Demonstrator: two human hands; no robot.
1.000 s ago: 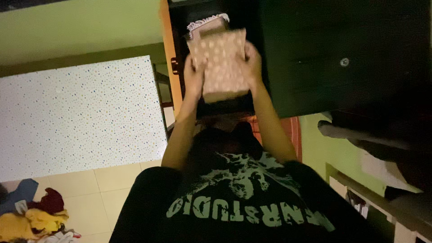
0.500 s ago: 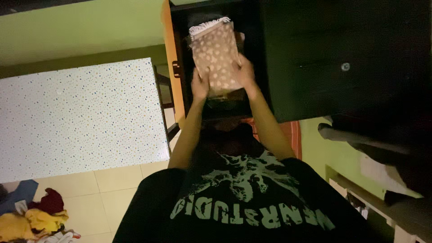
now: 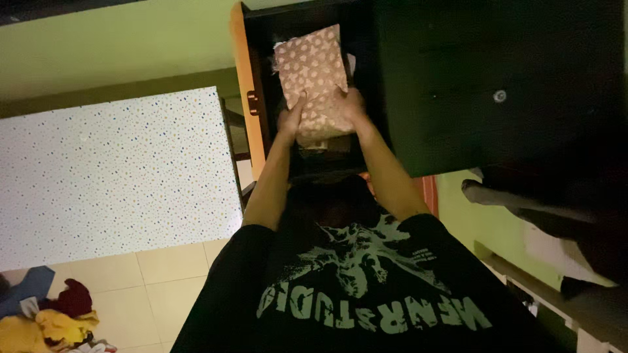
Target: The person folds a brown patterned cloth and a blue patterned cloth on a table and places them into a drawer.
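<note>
Head view, looking down your own body toward a dark wardrobe [image 3: 497,85]. Both your hands are raised in front of you and clamped on a folded pink cloth with pale spots [image 3: 310,65], one hand on each side of its near end.

Left hand [image 3: 290,120]: fingers closed against the left edge of the cloth, pointing up along it; the thumb side cannot be told apart in the dim light. Right hand [image 3: 348,104]: wrapped over the right lower corner of the cloth, fingers curled onto its face. The two hands stand apart, with the width of the cloth between them.

The cloth lies lengthwise, its far end reaching into the open compartment of the wardrobe, just beside the orange-brown door edge [image 3: 248,91] on the left. Whether the cloth rests on a shelf or on other folded things inside cannot be told; the compartment is too dark.

Surroundings: a small round knob [image 3: 500,96] on the closed dark door to the right; a bed with a white speckled sheet [image 3: 118,170] to the left, well apart from the hands; a heap of coloured clothes [image 3: 46,320] on the tiled floor [image 3: 163,274] at lower left; your black printed shirt [image 3: 366,294] fills the lower middle.
</note>
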